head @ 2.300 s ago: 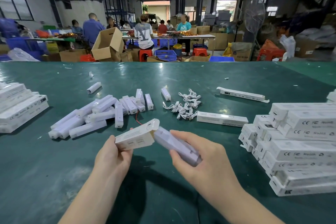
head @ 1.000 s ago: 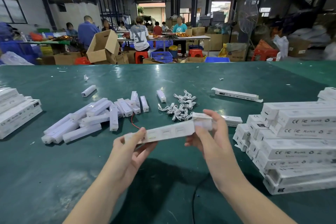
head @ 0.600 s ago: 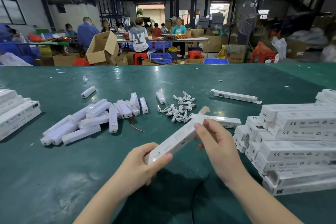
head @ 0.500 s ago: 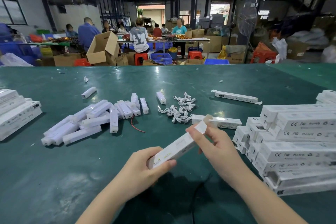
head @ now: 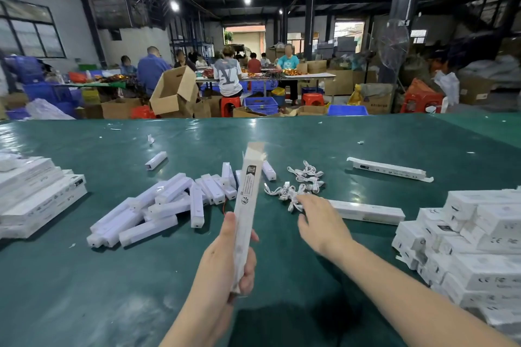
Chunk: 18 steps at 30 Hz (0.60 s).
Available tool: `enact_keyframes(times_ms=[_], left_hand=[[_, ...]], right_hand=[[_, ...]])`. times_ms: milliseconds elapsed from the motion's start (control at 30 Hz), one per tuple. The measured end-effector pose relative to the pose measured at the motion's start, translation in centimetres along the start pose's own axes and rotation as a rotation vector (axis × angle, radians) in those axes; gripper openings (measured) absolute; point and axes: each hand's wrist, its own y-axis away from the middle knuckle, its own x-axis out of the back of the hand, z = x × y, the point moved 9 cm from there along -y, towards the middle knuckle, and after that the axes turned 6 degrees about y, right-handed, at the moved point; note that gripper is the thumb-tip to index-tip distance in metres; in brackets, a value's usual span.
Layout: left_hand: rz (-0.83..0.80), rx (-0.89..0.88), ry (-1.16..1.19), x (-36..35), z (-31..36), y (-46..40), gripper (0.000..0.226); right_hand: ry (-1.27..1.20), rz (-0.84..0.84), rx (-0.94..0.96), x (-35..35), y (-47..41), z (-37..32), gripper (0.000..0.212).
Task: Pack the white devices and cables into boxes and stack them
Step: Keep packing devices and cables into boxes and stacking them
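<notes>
My left hand [head: 225,259] grips the lower end of a long white box [head: 248,200], which stands nearly upright with its top flap open. My right hand [head: 321,220] is off the box and stretches forward with relaxed fingers, its fingertips at the near edge of a heap of coiled white cables [head: 298,186]. Several white devices [head: 158,205] lie in a loose pile on the green table [head: 84,290] to the left. Packed boxes form a stack [head: 473,245] on the right.
Another pile of white boxes [head: 33,200] sits at the left edge. Two long boxes lie flat, one [head: 366,211] just past my right hand and one [head: 389,169] farther back. A lone device [head: 156,160] lies apart. People work at tables behind.
The box has swung from a slant to nearly upright in my left hand. My right hand has let go of its top end and moved forward to the cables.
</notes>
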Motion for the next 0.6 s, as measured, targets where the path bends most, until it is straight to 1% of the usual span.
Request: enact_keyframes(times_ms=[33,100,167,267,333,400,433,467,500,600], left_hand=[[-0.001,0.017,0.011,0.0,-0.1,0.0,0.062],[0.002,0.055,0.020,0.0,-0.5,0.0,0.062],[0.027,0.097,0.045,0.1,-0.8,-0.1,0.063],[0.077,0.153,0.119,0.5,-1.4,-0.2,0.066],[0.109,0.157,0.123,1.2,-1.7,-0.3,0.059],[0.137,0.135,0.077,1.9,-1.8,-0.2,0.041],[0.148,0.112,0.051,2.1,-1.8,-0.3,0.031],[0.163,0.088,0.018,2.2,-1.8,-0.3,0.026],[0.179,0.071,-0.015,2.3,-1.8,-0.2,0.025],[0.180,0.035,-0.044,1.8,-1.7,0.0,0.026]], right_hand=[[0.122,-0.010,-0.006,-0.4,-0.8,0.2,0.042],[0.309,-0.008,-0.028,-0.6,-2.1,0.2,0.031],[0.401,0.033,-0.033,-0.5,-2.6,-0.1,0.025],[0.460,0.058,-0.015,-0.8,-2.3,-0.6,0.023],[0.359,0.078,-0.032,-0.1,-1.3,-0.9,0.021],[0.042,0.100,-0.073,1.0,0.3,-1.1,0.016],[-0.133,0.097,-0.078,1.5,1.3,-1.5,0.013],[-0.257,0.093,-0.058,2.0,2.6,-2.3,0.010],[-0.330,0.110,-0.006,2.7,3.9,-3.2,0.007],[-0.414,0.189,0.192,4.9,8.4,-6.2,0.006]])
